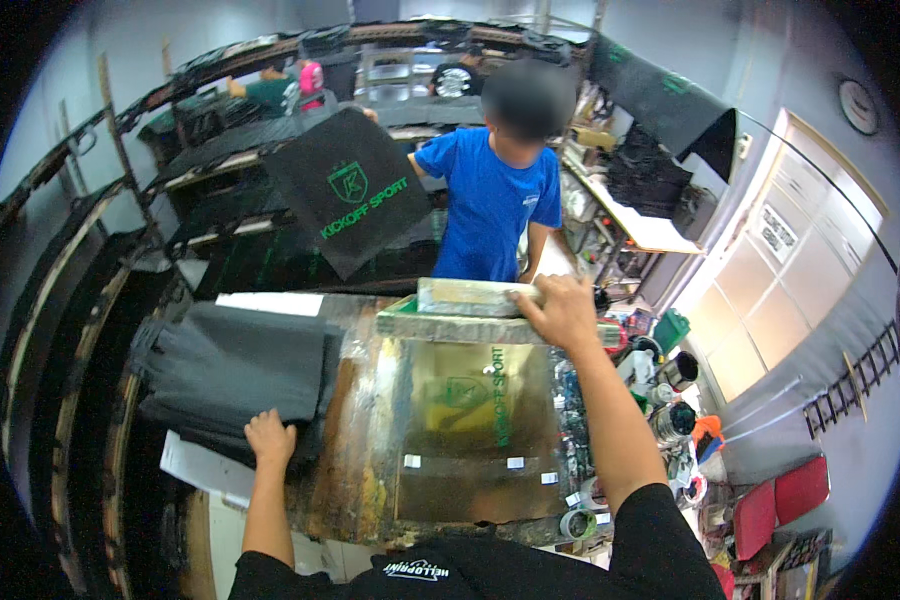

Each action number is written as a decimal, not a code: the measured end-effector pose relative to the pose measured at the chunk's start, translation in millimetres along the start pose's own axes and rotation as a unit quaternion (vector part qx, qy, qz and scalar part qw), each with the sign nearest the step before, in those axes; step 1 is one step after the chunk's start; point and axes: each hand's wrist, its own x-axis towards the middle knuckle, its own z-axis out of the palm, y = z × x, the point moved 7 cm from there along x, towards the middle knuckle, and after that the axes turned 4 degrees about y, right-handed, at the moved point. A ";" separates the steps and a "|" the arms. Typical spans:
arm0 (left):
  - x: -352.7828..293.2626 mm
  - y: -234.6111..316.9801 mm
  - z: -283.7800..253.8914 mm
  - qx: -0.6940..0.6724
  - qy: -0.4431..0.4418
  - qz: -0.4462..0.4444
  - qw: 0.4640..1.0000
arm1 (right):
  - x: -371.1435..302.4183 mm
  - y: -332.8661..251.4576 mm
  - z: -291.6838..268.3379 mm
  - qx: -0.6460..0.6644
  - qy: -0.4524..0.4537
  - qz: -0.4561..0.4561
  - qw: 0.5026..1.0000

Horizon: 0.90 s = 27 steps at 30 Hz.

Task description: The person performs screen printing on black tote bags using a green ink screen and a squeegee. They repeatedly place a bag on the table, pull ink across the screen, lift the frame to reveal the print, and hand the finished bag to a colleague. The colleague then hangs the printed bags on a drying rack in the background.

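Note:
My left hand [270, 437] is at the near right edge of a thick pile of black fabric pieces [240, 365], its fingers curled on the top layer. My right hand [560, 310] is closed at the right end of a raised wooden screen-printing frame [450, 327]. A squeegee with a pale, block-like handle [470, 297] lies along the frame, its right end under my right fingers. Below the frame, a shiny brown printing board [475, 490] shows a green crest and lettering, with several small white tabs stuck on it.
Across the table, a person in a blue shirt [495, 200] holds up a printed black piece [350, 190]. Jars and ink pots [675, 420] crowd the right side. Drying racks [80, 330] with black pieces stand left and behind. A red chair [780, 505] is at lower right.

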 end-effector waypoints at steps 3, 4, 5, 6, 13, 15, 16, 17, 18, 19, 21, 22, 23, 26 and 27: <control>9.2 -5.4 11.8 0.058 -0.060 0.032 0.996 | -0.9 -3.6 -5.4 0.028 0.044 -0.016 0.999; 11.8 -9.3 11.8 0.061 -0.067 0.020 0.996 | 0.3 -6.2 -5.7 0.014 0.032 -0.015 0.999; 13.4 -11.9 12.6 0.064 -0.076 0.007 0.995 | -0.2 -7.3 -4.1 0.002 0.017 -0.012 1.000; 17.8 -12.9 13.7 0.068 -0.086 -0.007 0.994 | 0.2 -6.4 -4.0 0.004 0.020 -0.010 1.000; 21.7 -10.9 14.9 0.052 -0.105 -0.026 0.993 | -2.6 -2.8 -4.0 0.017 0.007 -0.005 1.000; 21.9 -8.7 15.3 0.055 -0.101 -0.023 0.993 | -1.6 -2.0 -4.9 0.019 0.006 -0.001 1.000; 21.4 -7.9 15.5 0.056 -0.099 -0.022 0.993 | -0.9 -2.2 -5.9 0.020 0.005 0.001 1.000; 21.2 -6.3 16.2 0.057 -0.089 -0.017 0.994 | -0.8 -1.7 -6.2 0.021 0.004 0.003 1.000; 20.4 -4.7 17.4 0.058 -0.080 -0.011 0.995 | -1.1 -0.4 -5.4 0.019 0.000 0.006 1.000; 19.0 -5.7 18.3 0.060 -0.070 -0.007 0.996 | -0.7 -0.2 -4.2 0.018 -0.004 0.008 1.000; 20.2 -9.0 22.5 0.048 -0.040 0.003 0.998 | 0.4 0.3 -2.4 0.017 -0.002 0.008 1.000; 20.3 -9.1 22.8 0.043 -0.027 0.008 0.999 | 0.7 0.1 -1.2 0.016 0.001 0.006 1.000; 21.4 -5.4 20.9 0.030 0.005 0.031 0.999 | 1.4 -0.5 -0.2 0.017 0.006 0.003 1.000; 24.9 17.8 8.0 -0.014 0.072 0.107 0.992 | 4.0 0.4 -3.1 0.017 0.012 -0.002 1.000; 25.1 35.7 2.4 -0.029 0.077 0.134 0.988 | 4.8 2.2 -3.5 0.013 0.007 -0.001 1.000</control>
